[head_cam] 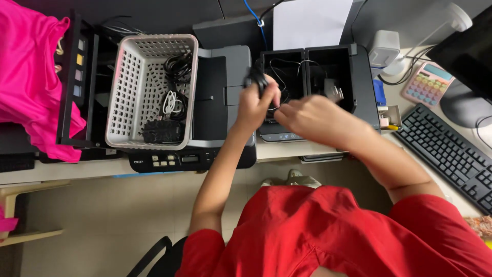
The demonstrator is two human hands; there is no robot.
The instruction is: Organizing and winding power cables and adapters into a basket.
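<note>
My left hand [256,102] is closed around a bundled black cable [258,80], held over the left compartment of a black two-part box [353,72]. Close beside it, my right hand [307,117] pinches the thin black wire that runs from the bundle. More loose wire [287,66] lies inside the left compartment, and a small grey adapter [333,90] sits in the right one. Both hands hover just in front of the box, above a black printer [215,102].
A white perforated basket [120,102] with coiled black and white cables and a black charger sits on the printer at left. Pink cloth [31,77] hangs far left. A black keyboard [451,154], pastel calculator [428,82] and monitor base lie at right.
</note>
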